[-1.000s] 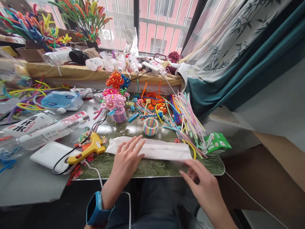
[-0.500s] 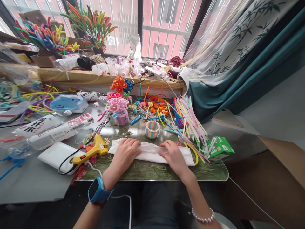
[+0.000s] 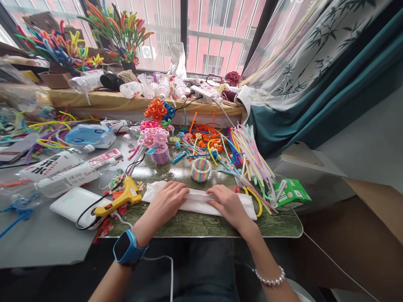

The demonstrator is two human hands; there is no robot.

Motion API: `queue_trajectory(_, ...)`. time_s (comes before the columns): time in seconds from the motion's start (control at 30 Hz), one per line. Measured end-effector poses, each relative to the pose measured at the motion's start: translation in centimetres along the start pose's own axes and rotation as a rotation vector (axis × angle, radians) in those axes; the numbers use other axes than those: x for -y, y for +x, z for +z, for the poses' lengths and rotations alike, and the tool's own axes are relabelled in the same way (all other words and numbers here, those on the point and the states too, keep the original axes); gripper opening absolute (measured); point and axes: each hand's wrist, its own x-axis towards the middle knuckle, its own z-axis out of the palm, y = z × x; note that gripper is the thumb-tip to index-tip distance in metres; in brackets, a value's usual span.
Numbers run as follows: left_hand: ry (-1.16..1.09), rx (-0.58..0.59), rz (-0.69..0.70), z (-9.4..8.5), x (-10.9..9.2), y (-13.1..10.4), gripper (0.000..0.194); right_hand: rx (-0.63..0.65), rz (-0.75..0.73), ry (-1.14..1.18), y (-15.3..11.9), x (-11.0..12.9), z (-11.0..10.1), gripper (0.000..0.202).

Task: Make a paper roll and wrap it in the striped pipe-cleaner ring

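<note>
A long folded white cloth (image 3: 201,204) lies flat along the front of the table. My left hand (image 3: 168,199) rests on its left part, fingers together and curled over the upper edge. On the right part, my right hand (image 3: 227,205) bends its fingers and thumb onto the fold. Both hands grip the cloth, with a stretch of it showing between them. Just beyond stands a small striped pastel ring-shaped cup (image 3: 200,170). A yellow glue gun (image 3: 121,198) lies left of my left hand, and scissors with a yellow handle (image 3: 258,201) are partly under the cloth's right end.
Pipe-cleaner flowers in a striped pot (image 3: 160,154) stand behind the hands. Bundled pipe cleaners (image 3: 252,155) and a green box (image 3: 292,193) lie right. Plastic bottles (image 3: 72,176), a white power bank (image 3: 75,206) and a blue wipes pack (image 3: 91,135) crowd the left.
My left hand has slid slightly right along the cloth, and my right hand has shifted a little left, bringing them closer together. The cloth stays in place.
</note>
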Motion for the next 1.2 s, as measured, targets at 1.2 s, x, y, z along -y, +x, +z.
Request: queue_trajectory(1.2, 0.448, -0.157, -0.325, 1.8, 0.5, -5.7, 0.049, -0.342, 0.157, -0.464, -8.2, -1.1, 0.6, 0.03)
